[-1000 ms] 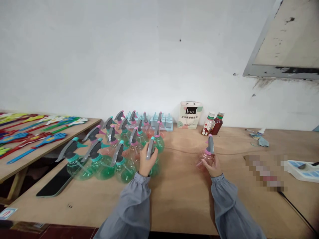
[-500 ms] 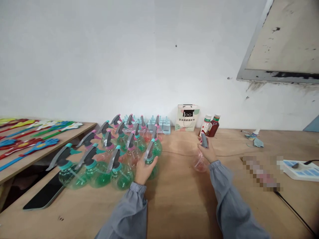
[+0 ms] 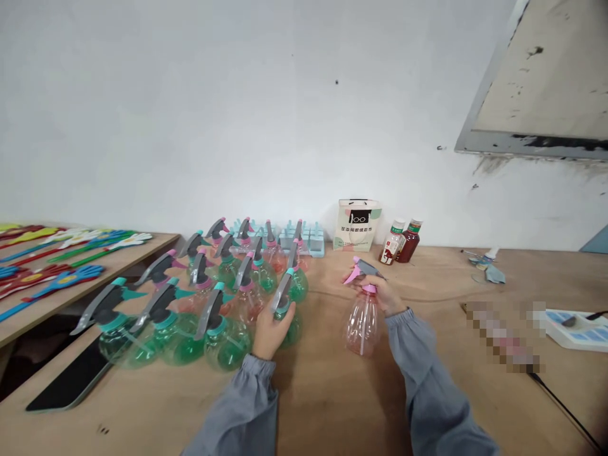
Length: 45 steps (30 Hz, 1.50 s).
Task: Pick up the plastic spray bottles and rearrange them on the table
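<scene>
Gripping a pink sprayer (image 3: 361,326) and a green sprayer (image 3: 293,328).
Clasping pink near its neck with right hand (image 3: 387,296), green with left hand (image 3: 273,330), beside other sprayers (image 3: 183,339).

Just below the frame's centre, our left hand (image 3: 272,329) grips a green spray bottle (image 3: 293,330) beside more bottles (image 3: 179,335); right of it, our right hand (image 3: 387,296) holds a pink spray bottle (image 3: 361,323). A phone (image 3: 71,375) lies at lower left.
</scene>
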Motion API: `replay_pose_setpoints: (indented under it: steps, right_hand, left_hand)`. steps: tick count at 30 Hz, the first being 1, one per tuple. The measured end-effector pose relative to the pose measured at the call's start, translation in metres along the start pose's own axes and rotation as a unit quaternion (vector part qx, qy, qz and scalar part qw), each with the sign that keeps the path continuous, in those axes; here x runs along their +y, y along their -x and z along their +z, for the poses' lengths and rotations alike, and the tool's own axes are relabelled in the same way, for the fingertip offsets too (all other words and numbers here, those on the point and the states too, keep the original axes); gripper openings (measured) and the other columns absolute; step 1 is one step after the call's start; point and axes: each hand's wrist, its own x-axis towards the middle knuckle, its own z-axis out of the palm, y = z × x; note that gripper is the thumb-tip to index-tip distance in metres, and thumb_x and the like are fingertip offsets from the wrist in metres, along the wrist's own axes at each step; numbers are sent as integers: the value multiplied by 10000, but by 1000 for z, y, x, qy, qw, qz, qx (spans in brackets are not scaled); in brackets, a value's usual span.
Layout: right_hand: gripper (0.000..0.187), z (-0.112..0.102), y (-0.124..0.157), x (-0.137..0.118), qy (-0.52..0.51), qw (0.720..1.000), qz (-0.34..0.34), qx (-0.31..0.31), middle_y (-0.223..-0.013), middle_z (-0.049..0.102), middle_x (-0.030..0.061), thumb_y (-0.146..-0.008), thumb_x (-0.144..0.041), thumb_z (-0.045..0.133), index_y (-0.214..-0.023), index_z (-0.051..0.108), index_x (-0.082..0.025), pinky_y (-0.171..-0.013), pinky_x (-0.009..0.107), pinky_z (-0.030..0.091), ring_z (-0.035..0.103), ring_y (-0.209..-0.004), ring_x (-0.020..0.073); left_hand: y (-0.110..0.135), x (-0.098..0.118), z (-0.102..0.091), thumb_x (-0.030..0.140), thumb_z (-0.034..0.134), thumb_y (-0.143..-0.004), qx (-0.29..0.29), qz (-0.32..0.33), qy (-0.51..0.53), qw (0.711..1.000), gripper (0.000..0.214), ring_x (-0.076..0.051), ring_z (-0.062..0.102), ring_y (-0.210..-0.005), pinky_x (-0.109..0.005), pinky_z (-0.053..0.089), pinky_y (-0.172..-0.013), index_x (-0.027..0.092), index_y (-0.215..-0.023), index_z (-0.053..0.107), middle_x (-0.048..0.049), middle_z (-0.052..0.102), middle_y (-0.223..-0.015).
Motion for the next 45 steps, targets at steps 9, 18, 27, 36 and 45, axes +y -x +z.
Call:
replay_pose_setpoints:
  steps: [9,18,27,36,45]
  right_hand:
    - [370,16,-5,5,10,999,16,-30,-958,783,88,-501,-232,617,-852,724,-184,-422,188,349,721,-888,260]
    - [151,23,-9,13,-42,998,-15,50,-620,657,8,-469,-218,572,-610,623,-201,-410,196,345,523,-533,122]
    - [270,28,-5,15,-18,999,-32,-12,-804,740,42,-532,-227,599,-786,691,-217,-453,203,382,669,-764,199]
    - [160,33,-3,14,-13,999,13,-33,-654,678,24,-479,-222,554,-620,627,-200,-410,225,314,469,-492,112]
    - [129,34,-1,12,-26,999,19,5,-590,622,-7,-478,-206,565,-603,599,-201,-433,208,355,471,-497,101]
  left_hand:
    - [1,-1,0,465,651,-794,7,2,6,1000,301,-211,704,-827,-332,555,-817,192,-914,695,-54,752,-852]
    - [1,-4,1,471,665,-787,12,5,12,1000,308,-212,702,-841,-338,555,-839,195,-919,702,-58,756,-864]
    - [1,0,0,467,650,-794,4,0,14,1000,309,-210,695,-841,-347,551,-840,197,-935,703,-57,748,-870]
    - [0,-1,-1,456,666,-782,-4,2,24,1000,281,-210,699,-857,-341,550,-849,213,-916,710,-48,747,-879]
    - [1,-1,-1,439,657,-812,-13,9,21,1000,352,-210,702,-894,-351,549,-876,199,-1065,709,-54,751,-923]
